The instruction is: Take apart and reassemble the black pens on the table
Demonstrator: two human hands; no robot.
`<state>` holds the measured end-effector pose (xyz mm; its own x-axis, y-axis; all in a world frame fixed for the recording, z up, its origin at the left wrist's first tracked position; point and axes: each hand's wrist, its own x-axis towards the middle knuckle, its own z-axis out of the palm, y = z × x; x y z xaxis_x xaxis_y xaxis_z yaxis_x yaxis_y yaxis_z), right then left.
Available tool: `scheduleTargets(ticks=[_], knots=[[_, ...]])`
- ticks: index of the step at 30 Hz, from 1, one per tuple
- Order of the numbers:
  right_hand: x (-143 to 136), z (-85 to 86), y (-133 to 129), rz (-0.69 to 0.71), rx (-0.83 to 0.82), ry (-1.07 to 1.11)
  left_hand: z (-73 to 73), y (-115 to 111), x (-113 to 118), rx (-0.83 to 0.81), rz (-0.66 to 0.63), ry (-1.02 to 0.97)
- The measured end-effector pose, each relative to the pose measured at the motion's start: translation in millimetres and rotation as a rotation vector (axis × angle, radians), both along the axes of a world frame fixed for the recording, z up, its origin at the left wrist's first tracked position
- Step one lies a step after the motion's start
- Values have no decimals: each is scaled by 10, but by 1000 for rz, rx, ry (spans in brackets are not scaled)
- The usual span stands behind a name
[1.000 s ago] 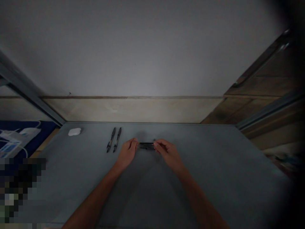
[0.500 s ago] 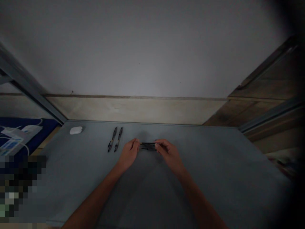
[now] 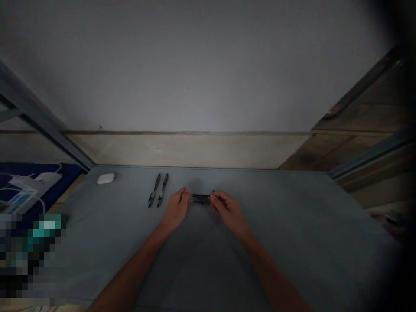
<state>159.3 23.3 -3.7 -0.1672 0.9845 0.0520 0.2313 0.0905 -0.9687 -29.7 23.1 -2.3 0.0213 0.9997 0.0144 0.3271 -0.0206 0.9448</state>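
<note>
My left hand [image 3: 178, 207] and my right hand [image 3: 226, 209] face each other over the table, fingers pinched. Between them they hold a thin black pen part [image 3: 200, 196], roughly level, one end in each hand; its exact kind is too dark to tell. More slim dark pieces [image 3: 199, 202] show just below it, partly hidden by my right fingers. To the left of my left hand, two dark pens lie side by side, slightly slanted: one pen [image 3: 154, 190] and another pen [image 3: 163, 190] nearer the hand.
A white earbud case [image 3: 105, 178] sits at the table's back left. The grey tabletop [image 3: 286, 216] meets a pale wall [image 3: 195, 149] behind. Metal posts [image 3: 73, 151] rise at the back corners. Past the left edge are a white power strip [image 3: 29, 190] and cables.
My right fingers have shifted slightly left along the thin black pen part, toward my left hand. The view has moved a little; the two pens lie as before.
</note>
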Motion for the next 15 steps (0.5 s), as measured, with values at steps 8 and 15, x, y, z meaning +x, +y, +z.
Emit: scheduleTargets(ticks=[8, 15], knots=[[5, 25, -26, -36, -28, -31, 2, -5, 7, -21, -20, 49], [-10, 7, -8, -46, -2, -2, 34, -23, 10, -26, -26, 38]])
